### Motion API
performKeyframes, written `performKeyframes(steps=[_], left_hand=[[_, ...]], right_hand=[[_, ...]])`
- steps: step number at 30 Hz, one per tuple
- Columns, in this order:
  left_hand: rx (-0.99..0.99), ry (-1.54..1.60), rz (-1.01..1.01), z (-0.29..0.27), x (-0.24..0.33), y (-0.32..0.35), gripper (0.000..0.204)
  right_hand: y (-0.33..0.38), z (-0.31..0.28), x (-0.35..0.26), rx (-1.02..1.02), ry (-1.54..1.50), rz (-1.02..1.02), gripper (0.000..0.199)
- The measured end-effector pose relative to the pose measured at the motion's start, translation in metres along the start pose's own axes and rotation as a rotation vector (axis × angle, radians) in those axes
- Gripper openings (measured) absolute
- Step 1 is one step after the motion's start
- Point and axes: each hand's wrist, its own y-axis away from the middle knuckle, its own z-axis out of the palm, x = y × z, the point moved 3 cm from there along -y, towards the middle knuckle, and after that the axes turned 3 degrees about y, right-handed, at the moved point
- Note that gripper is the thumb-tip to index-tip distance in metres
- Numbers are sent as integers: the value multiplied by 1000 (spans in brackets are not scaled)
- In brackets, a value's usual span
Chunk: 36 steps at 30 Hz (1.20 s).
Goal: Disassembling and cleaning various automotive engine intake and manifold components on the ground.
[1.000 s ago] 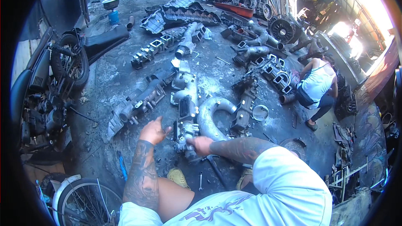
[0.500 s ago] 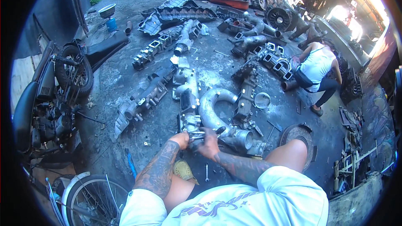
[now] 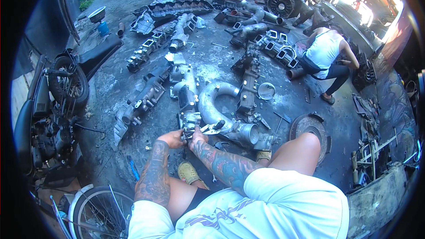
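Floor: oil-stained concrete (image 3: 110, 84) strewn with engine castings, reaching to the yard's far edge.
Left hand (image 3: 173, 138): fingers curled against the near end of a long grey manifold (image 3: 188, 95).
Right hand (image 3: 198, 136): fingers pressed around pliers (image 3: 211, 128), jaws at that same end.
Manifold: lay mid-floor, just beside a curved pipe (image 3: 212, 102).
Far right: another person (image 3: 325, 55) crouched.
Left edge: motorcycle (image 3: 53, 110).

The intake manifold (image 3: 188, 99) is dull cast metal, grey and grimy, rough-skinned. Beside it the curved intake pipe (image 3: 212, 102) is smoother, brighter aluminium with a soft sheen. The pliers (image 3: 211, 129) show bare, slightly shiny steel. The concrete floor (image 3: 110, 84) looks matt, rough and oil-stained. The flywheel (image 3: 310, 126) is rusty brown metal.
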Motion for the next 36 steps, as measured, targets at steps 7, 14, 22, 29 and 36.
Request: performKeyframes(steps=[7, 14, 22, 29, 36], left_hand=[[389, -75, -214, -38, -16, 11, 50], [343, -18, -58, -42, -7, 16, 47], [336, 101, -177, -62, 18, 26, 45], [389, 97, -200, -60, 21, 48, 39], [541, -51, -292, -80, 54, 54, 42]], right_hand=[[14, -60, -25, -73, 387, -94, 29], [-50, -129, -140, -473, 1709, -379, 37], [-62, -96, -203, -647, 2195, -396, 58], [-66, -40, -211, -821, 2603, -312, 41], [-88, 45, -203, -1389, 3000, -718, 34]])
